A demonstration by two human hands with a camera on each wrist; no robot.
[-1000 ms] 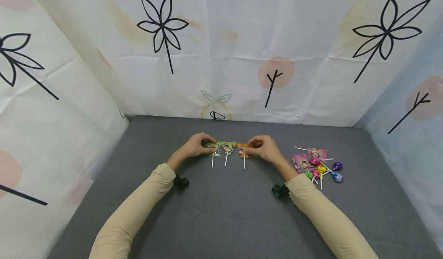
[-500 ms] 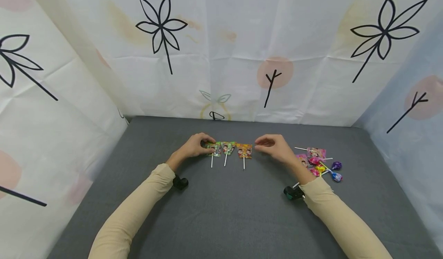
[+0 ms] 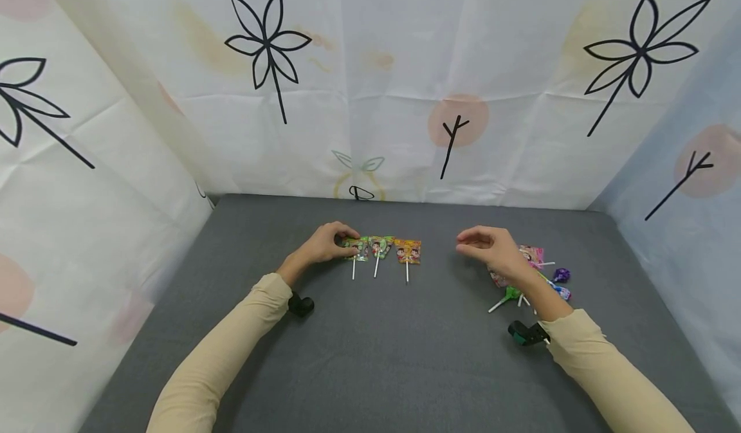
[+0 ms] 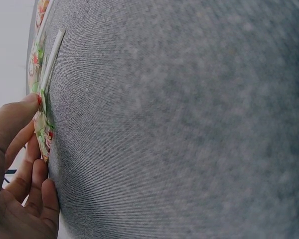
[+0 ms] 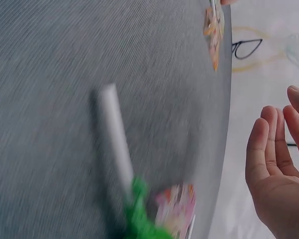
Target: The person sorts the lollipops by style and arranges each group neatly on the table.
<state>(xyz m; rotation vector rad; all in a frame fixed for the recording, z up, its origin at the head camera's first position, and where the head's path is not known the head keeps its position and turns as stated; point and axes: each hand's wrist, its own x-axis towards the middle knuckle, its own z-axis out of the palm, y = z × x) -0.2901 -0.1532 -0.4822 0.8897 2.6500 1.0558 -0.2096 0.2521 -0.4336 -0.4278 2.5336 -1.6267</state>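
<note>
In the head view, three flat-wrapped lollipops lie in a row on the grey cloth, white sticks toward the person. The left hand [image 3: 322, 244] pinches the leftmost, a green-wrapped lollipop [image 3: 361, 248], by its wrapper; the left wrist view has the thumb and fingertips at its edge. Beside it are a second green-wrapped lollipop [image 3: 380, 246] and, a little apart, an orange-wrapped lollipop [image 3: 408, 251]. The right hand [image 3: 489, 249] is raised over the cloth to the right of the row, fingers loosely bent and holding nothing. Its forearm partly covers a pile of lollipops.
In the pile at right are a green lollipop [image 3: 512, 293], a pink-wrapped one [image 3: 532, 254], a purple one [image 3: 561, 275] and a blue one [image 3: 561, 291]. A patterned white curtain [image 3: 382, 137] stands behind the table. A black wrist camera [image 3: 523, 333] hangs under the right forearm.
The right hand has let go of the orange-wrapped lollipop and moved right, toward the pile. The left hand has stayed at the leftmost lollipop.
</note>
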